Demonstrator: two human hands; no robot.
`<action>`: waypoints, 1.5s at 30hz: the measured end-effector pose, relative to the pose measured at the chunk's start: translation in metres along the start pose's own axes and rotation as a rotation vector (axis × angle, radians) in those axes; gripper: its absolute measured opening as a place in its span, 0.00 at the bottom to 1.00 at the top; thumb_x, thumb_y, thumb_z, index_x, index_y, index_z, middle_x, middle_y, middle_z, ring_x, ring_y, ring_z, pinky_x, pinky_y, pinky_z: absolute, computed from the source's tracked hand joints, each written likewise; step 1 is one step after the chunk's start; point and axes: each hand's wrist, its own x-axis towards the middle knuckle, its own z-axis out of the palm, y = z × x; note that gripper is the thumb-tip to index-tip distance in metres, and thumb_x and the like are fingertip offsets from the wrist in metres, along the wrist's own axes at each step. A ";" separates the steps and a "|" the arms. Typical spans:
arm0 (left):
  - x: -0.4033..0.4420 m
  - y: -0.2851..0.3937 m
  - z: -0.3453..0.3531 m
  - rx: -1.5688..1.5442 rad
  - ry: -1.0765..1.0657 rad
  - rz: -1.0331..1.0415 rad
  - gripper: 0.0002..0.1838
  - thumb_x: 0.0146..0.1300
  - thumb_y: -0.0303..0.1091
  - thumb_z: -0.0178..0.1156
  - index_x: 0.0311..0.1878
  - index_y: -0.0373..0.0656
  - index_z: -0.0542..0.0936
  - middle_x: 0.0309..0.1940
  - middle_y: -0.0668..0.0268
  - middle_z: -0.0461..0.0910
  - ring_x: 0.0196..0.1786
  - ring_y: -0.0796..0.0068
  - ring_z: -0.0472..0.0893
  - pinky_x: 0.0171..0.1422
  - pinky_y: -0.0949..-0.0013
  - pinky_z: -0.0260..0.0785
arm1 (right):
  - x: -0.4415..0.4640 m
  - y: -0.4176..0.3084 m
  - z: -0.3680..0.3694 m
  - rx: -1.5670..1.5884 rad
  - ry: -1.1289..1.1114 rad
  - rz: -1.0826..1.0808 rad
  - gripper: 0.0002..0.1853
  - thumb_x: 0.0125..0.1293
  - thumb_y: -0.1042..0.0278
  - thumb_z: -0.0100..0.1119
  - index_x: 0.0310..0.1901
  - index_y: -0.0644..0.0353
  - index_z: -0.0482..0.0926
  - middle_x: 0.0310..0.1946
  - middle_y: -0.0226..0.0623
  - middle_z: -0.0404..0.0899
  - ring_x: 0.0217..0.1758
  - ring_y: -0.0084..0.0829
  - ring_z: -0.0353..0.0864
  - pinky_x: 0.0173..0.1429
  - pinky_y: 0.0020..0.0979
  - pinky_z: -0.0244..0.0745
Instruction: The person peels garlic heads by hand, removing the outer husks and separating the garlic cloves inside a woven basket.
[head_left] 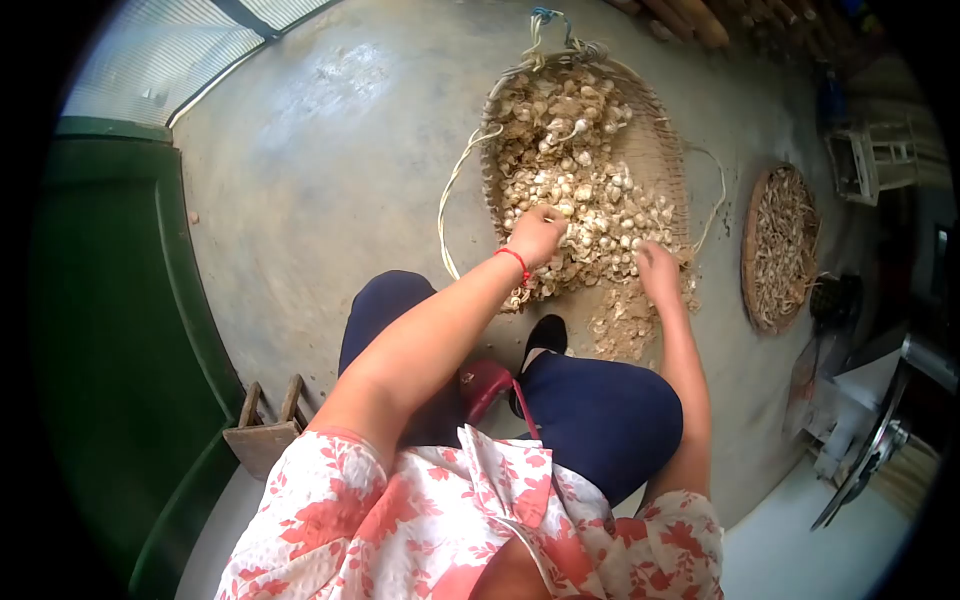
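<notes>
A long woven bamboo basket (655,150) lies on the floor in front of my knees. Pale garlic bulbs (590,200) with dry, papery skins fill much of it. My left hand (538,238), with a red string at the wrist, is over the near left part of the garlic, fingers curled together. At the near right edge of the heap is my right hand (657,270), its fingers closed at the bulbs. What either hand grips is too small to make out. Loose garlic skins (622,325) are scattered on the floor below the right hand.
Twisted rope handles (450,210) stick out from the basket. A round woven tray (755,250) of dried pieces stands to the right. A green door (110,330) and a small wooden stool (262,440) are at left. A wheeled metal machine (880,440) sits at lower right.
</notes>
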 end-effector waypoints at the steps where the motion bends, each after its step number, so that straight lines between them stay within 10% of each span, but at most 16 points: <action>1: -0.001 0.000 -0.004 -0.008 0.003 0.002 0.10 0.64 0.36 0.55 0.45 0.42 0.75 0.34 0.66 0.77 0.26 0.76 0.78 0.27 0.72 0.70 | 0.018 -0.041 -0.014 -0.017 -0.063 -0.012 0.15 0.64 0.72 0.47 0.50 0.65 0.77 0.49 0.49 0.78 0.50 0.43 0.78 0.56 0.41 0.73; 6: -0.005 0.006 -0.022 -0.130 0.123 0.045 0.09 0.63 0.34 0.55 0.44 0.41 0.75 0.32 0.66 0.77 0.24 0.76 0.77 0.25 0.72 0.69 | 0.122 -0.146 -0.001 -0.280 -0.140 -0.478 0.17 0.64 0.79 0.42 0.52 0.65 0.75 0.46 0.48 0.78 0.49 0.42 0.79 0.58 0.39 0.74; 9: -0.009 0.007 -0.029 -0.121 0.119 0.055 0.10 0.65 0.32 0.54 0.47 0.41 0.74 0.34 0.67 0.77 0.27 0.77 0.79 0.26 0.73 0.68 | 0.184 -0.158 0.015 -0.326 0.267 -0.462 0.17 0.65 0.73 0.48 0.54 0.58 0.74 0.59 0.45 0.70 0.61 0.42 0.69 0.68 0.45 0.62; 15: -0.009 0.011 -0.043 -0.139 0.119 0.076 0.11 0.65 0.33 0.54 0.47 0.40 0.73 0.35 0.67 0.77 0.25 0.78 0.77 0.26 0.73 0.69 | 0.188 -0.140 0.024 -0.219 0.041 -0.175 0.23 0.58 0.63 0.65 0.56 0.52 0.74 0.59 0.35 0.70 0.63 0.40 0.66 0.70 0.43 0.54; 19: -0.008 0.022 -0.040 -0.206 0.102 0.054 0.12 0.65 0.34 0.54 0.49 0.40 0.73 0.37 0.66 0.77 0.27 0.79 0.76 0.30 0.72 0.72 | 0.160 -0.119 0.000 0.102 0.068 -0.224 0.23 0.56 0.62 0.68 0.53 0.54 0.74 0.50 0.41 0.77 0.57 0.42 0.72 0.62 0.40 0.66; 28: -0.010 0.046 0.000 -0.541 -0.172 0.199 0.19 0.69 0.42 0.49 0.58 0.41 0.67 0.39 0.63 0.77 0.31 0.76 0.76 0.36 0.71 0.71 | 0.077 -0.110 -0.049 1.218 -0.343 -0.102 0.16 0.74 0.58 0.40 0.48 0.62 0.73 0.35 0.35 0.79 0.32 0.24 0.77 0.36 0.26 0.75; 38: -0.016 0.052 0.020 -0.322 -0.294 0.010 0.26 0.68 0.62 0.44 0.27 0.48 0.66 0.14 0.72 0.65 0.14 0.81 0.58 0.18 0.75 0.45 | 0.042 -0.112 -0.044 0.825 -0.411 -0.107 0.21 0.73 0.49 0.44 0.45 0.61 0.75 0.27 0.26 0.73 0.26 0.17 0.69 0.29 0.19 0.67; 43: -0.014 0.048 0.019 -0.351 -0.344 0.064 0.28 0.69 0.61 0.44 0.22 0.48 0.66 0.11 0.74 0.61 0.15 0.83 0.56 0.19 0.74 0.44 | 0.029 -0.127 -0.031 0.904 -0.226 -0.205 0.21 0.73 0.47 0.45 0.43 0.59 0.72 0.30 0.26 0.71 0.30 0.14 0.66 0.34 0.18 0.65; 45: -0.019 0.052 0.025 -0.317 -0.235 0.295 0.28 0.71 0.55 0.44 0.34 0.35 0.76 0.18 0.65 0.76 0.16 0.78 0.69 0.21 0.73 0.61 | 0.025 -0.129 -0.034 1.026 -0.262 -0.148 0.19 0.73 0.49 0.44 0.45 0.58 0.72 0.31 0.25 0.69 0.26 0.13 0.63 0.30 0.17 0.63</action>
